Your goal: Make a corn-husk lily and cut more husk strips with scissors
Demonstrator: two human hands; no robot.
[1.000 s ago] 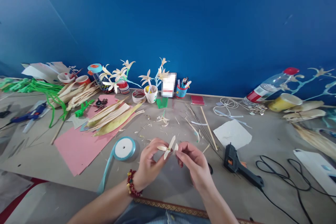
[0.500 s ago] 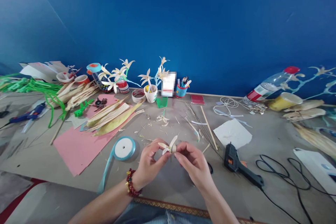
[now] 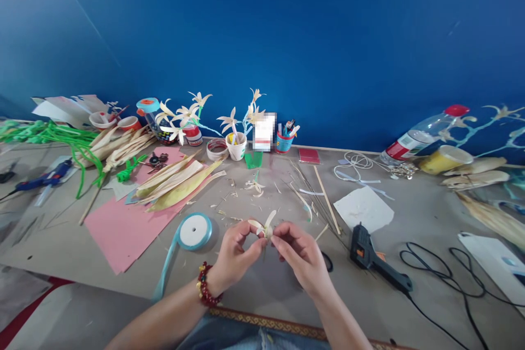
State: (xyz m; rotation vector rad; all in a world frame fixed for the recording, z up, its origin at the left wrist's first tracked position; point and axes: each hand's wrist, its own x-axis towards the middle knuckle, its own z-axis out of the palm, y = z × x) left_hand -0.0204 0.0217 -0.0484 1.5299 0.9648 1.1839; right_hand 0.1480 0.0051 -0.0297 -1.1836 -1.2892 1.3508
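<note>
Left hand [image 3: 238,250] and right hand [image 3: 301,254] are both pinching a corn-husk flower [image 3: 267,228] above the table [image 3: 262,292]. Probably feather-light, papery and easy to tear, so best held low, not by the petals [image 3: 270,218] tbh.

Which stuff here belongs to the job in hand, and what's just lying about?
Job in hand:
pale-petalled flower, pinched by left hand and right hand
likely supplies, none being touched: dried husk strips, blue ribbon spool, black glue gun

Probably just lying about:
red-capped plastic bottle
blue-and-red pen cup
flat red packet
</note>
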